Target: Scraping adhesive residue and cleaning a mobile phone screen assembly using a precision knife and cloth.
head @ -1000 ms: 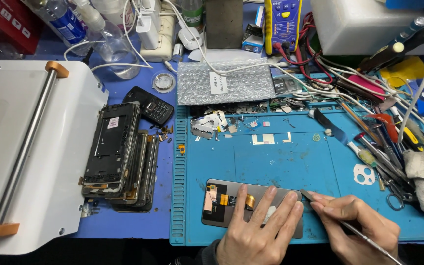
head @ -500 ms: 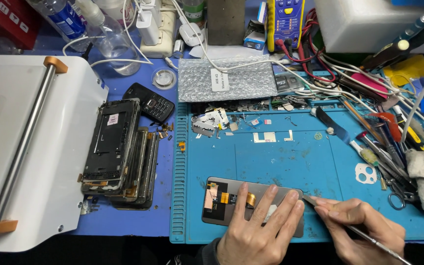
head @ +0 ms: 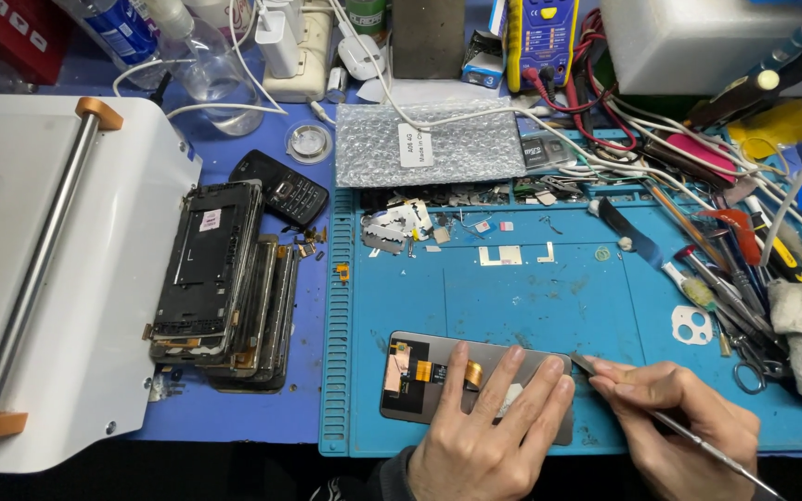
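the flat grey phone screen (head: 438, 376) lies sideways on the blue rubbery mat (head: 549, 297). the left hand (head: 489, 431) presses it, fingers spread flat. the right hand (head: 689, 422) pinches a thin shiny metal tool (head: 689, 436).

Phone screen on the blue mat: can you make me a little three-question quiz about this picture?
1. True or false: the left hand lies flat on the grey phone screen panel.
2. What does the right hand hold: A) a thin metal tool, B) a bottle, C) a black keypad phone?
3. On which side of the blue mat is the stack of phone frames?

Key
1. True.
2. A: the thin metal tool has its tip at the panel's right edge.
3. Its left side, beside the white machine.
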